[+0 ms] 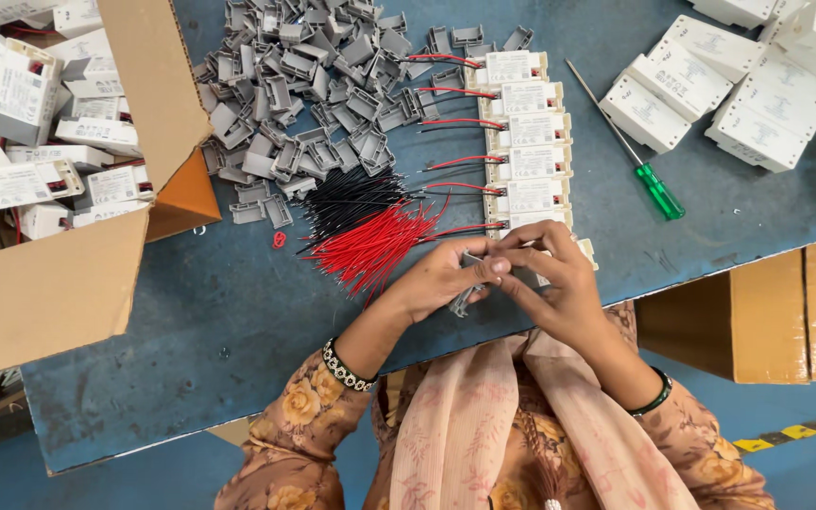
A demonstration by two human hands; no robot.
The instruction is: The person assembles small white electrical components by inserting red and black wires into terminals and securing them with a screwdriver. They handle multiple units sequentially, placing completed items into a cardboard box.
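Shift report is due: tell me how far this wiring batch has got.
Done, it seems: a column of white modules with red and black leads attached. In hand: the left hand pinches a small grey clip against the right hand. Left: loose wires, a grey clip pile, and more modules in the box.

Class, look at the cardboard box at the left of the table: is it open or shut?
Open. The cardboard box has its flap folded up and out, so the white modules heaped inside it show.
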